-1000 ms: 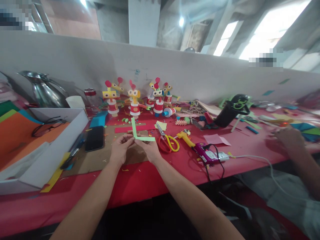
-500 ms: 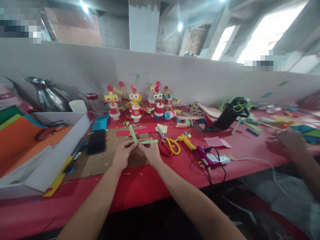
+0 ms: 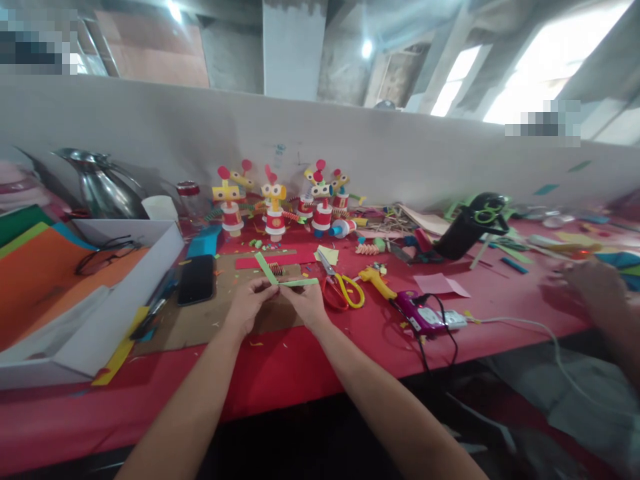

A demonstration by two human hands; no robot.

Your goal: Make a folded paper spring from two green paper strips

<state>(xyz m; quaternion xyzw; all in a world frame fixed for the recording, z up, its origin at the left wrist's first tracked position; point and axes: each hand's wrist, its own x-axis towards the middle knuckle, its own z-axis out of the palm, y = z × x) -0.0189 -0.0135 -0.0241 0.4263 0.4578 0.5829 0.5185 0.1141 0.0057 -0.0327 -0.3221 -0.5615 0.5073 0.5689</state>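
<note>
Two light green paper strips (image 3: pixel 265 268) meet at an angle between my fingertips, one pointing up and left, the other to the right. My left hand (image 3: pixel 249 303) pinches them where they join. From the other side, my right hand (image 3: pixel 306 303) is closed on the same corner. Just behind the strips a small folded paper spring (image 3: pixel 275 269) lies on a brown cardboard sheet (image 3: pixel 200 327). Scissors (image 3: pixel 343 287) with red and yellow handles rest to the right of my right hand. Several red and white paper figures (image 3: pixel 275 212) stand farther back.
A white box (image 3: pixel 95 347) with coloured paper and glasses is at left, beside a phone (image 3: pixel 196 280). To the right are a yellow glue gun (image 3: pixel 379 283), a purple power strip (image 3: pixel 425 317) with cords and a black holder (image 3: pixel 460 233). A co-worker's hand (image 3: pixel 587 283) is far right.
The view has shifted slightly, so the scene sits a little to the right. Both hands still hold the green strips at the corner, and the strips' angle looks slightly wider.
</note>
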